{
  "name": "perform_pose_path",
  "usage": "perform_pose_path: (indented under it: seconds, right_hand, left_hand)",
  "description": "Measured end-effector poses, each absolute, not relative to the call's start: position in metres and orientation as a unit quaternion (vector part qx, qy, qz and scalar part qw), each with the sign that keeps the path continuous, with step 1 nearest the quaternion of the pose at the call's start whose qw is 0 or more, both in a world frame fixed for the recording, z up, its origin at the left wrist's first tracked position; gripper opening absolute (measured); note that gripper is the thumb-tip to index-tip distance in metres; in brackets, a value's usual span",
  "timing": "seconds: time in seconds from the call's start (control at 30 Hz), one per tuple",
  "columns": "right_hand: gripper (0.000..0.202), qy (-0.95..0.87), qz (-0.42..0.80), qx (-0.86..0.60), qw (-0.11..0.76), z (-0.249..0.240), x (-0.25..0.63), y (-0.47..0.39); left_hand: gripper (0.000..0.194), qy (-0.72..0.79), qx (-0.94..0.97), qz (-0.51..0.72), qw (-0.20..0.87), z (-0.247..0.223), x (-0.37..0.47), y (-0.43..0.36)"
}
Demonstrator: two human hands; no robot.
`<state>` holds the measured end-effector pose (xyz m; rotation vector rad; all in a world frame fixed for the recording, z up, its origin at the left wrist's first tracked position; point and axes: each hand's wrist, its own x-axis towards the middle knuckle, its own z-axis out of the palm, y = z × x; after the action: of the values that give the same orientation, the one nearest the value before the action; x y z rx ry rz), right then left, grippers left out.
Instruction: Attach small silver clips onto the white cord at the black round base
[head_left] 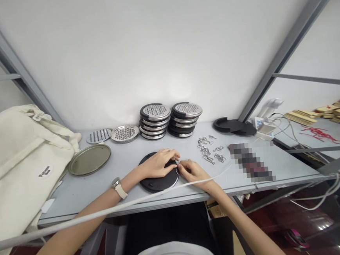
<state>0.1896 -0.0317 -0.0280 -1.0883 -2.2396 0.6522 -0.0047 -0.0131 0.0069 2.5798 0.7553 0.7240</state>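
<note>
A round black disc [159, 183] with a thin silver edge lies flat near the front of the table. Over its upper right part rests my left hand [160, 163], thumb and fingers closed around a small metal clasp [176, 162] at the disc's rim. My right hand [195, 173] meets it from the right, its fingertips pinched on the same clasp. Fingers cover much of this small part, so how it joins the disc is unclear. Several loose metal clasps [205, 151] lie to the right of my hands.
Two stacks of round graters [156, 111] [188, 109] stand by the wall. Left of them lie loose grater discs [125, 133] and an olive round lid [90, 159]. Black holders [230, 125] sit back right. A cream bag [22, 166] fills the left; a white cable [111, 209] crosses in front.
</note>
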Motion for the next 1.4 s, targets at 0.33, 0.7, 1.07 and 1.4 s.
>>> perform_pose_path:
  seconds: [0.33, 0.7, 1.07, 1.4]
  right_hand:
    - [0.033, -0.839, 0.237, -0.408, 0.271, -0.0277, 0.1904, -0.0318]
    - [0.034, -0.837, 0.232, -0.414, 0.271, -0.0284, 0.1898, -0.0321]
    - [0.036, -0.83, 0.248, -0.416, 0.277, -0.0263, 0.1892, -0.0325]
    - [0.032, -0.808, 0.282, -0.421, 0.301, -0.028, 0.1898, -0.0315]
  left_hand:
    - [0.023, 0.265, 0.911, 0.259, 0.184, 0.006, -0.0052, -0.0139]
    - [0.018, 0.265, 0.92, 0.246, 0.147, 0.0102, -0.0036, -0.0152]
    - [0.021, 0.258, 0.913, 0.25, 0.194, 0.0088, -0.0052, -0.0154]
    - [0.017, 0.262, 0.906, 0.258, 0.208, 0.0083, -0.005, -0.0144]
